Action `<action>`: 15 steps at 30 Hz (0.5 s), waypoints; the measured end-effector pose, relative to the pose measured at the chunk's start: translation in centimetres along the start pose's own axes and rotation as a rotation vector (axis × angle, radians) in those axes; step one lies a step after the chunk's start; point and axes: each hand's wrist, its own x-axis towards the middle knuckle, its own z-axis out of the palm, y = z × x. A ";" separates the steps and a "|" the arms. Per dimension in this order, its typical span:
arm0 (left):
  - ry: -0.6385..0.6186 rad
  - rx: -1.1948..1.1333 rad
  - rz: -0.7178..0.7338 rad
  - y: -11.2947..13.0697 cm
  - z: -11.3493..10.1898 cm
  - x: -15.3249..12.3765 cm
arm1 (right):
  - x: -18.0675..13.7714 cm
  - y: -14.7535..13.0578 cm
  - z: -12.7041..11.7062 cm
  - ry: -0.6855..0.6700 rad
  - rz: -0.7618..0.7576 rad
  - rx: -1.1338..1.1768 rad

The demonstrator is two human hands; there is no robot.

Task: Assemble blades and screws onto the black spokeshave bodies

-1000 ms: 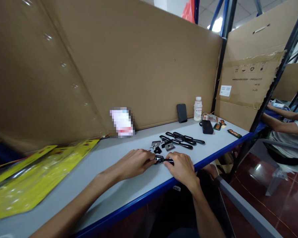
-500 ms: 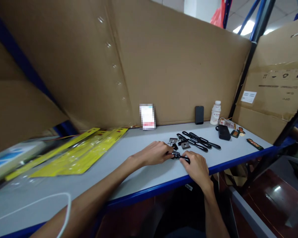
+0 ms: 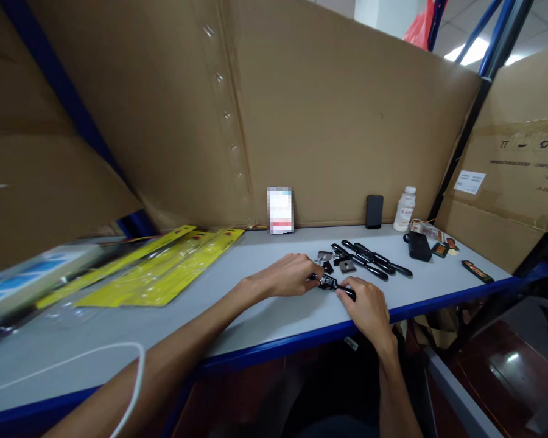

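Note:
In the head view, a black two-handled spokeshave (image 3: pixel 329 282) lies low over the table between my hands. My left hand (image 3: pixel 295 275) is closed around its left end, the fingers partly covering the middle. The thumb and fingers of my right hand (image 3: pixel 366 303) grip its right handle. Just beyond, several more black spokeshaves (image 3: pixel 378 261) lie in a loose pile. Beside them are small square metal blades (image 3: pixel 347 266) and a few little black parts (image 3: pixel 327 267). What my left fingertips press on at the tool's middle is too small to make out.
Yellow-backed blister packs (image 3: pixel 164 286) and a long white-and-blue box (image 3: pixel 41 274) lie at the left. A white cable (image 3: pixel 139 365) crosses my left forearm. Along the back stand a blurred bright screen (image 3: pixel 281 210), a black phone (image 3: pixel 374 212) and a bottle (image 3: pixel 405 210). A black case (image 3: pixel 419 246) lies right.
The view has shifted slightly, moving the scene a little to the right. Both hands stay on the spokeshave, and more of its metal middle shows beside my left fingers.

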 end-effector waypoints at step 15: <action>-0.015 -0.083 0.013 0.0 -0.2 0.1 | -0.1 -0.2 -0.2 0.001 -0.009 -0.006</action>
